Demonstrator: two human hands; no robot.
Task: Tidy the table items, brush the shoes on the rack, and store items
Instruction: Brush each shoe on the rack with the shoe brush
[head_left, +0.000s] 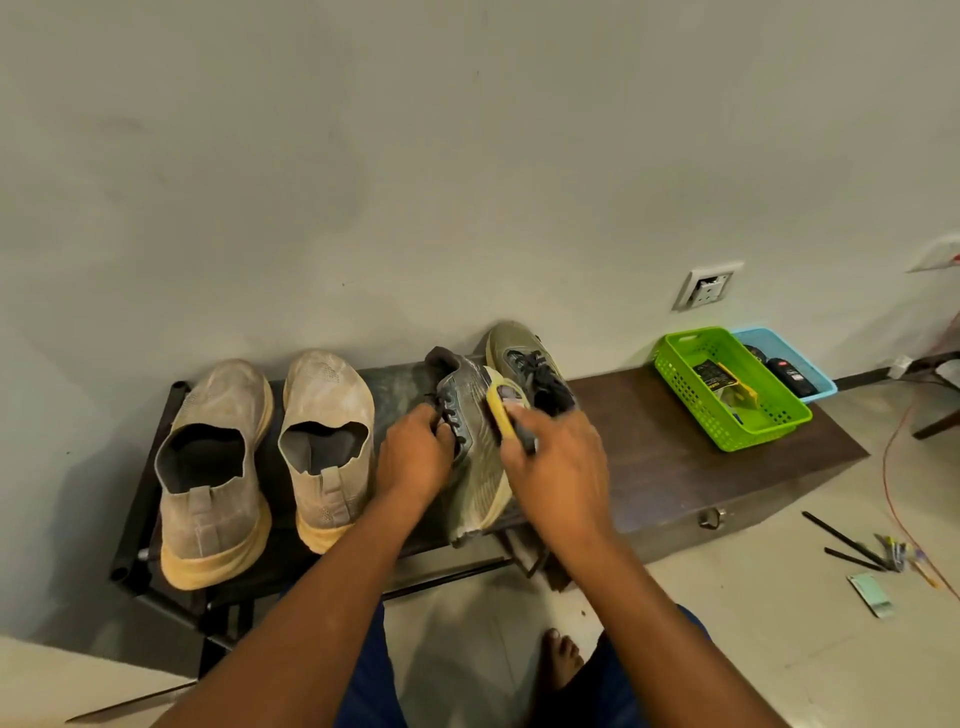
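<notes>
Brushing step underway. Left hand (415, 457) pinches the laces side of the grey shoe (475, 457), tipped on its side mid-rack (675, 457), near the front edge. Right hand (558, 457) is wrapped round the yellow brush (506, 410), bristles on the shoe's side. Its pair (527, 364) sits at the back edge; two beige shoes (260, 457) at the left end look dusty, probably next. Next move likely needs short strokes toward the sole while the left hand holds the shoe steady. Green basket (727, 389) at right end

Dark rack (649, 441) — four shoes (210, 467), green basket (727, 387).
</notes>
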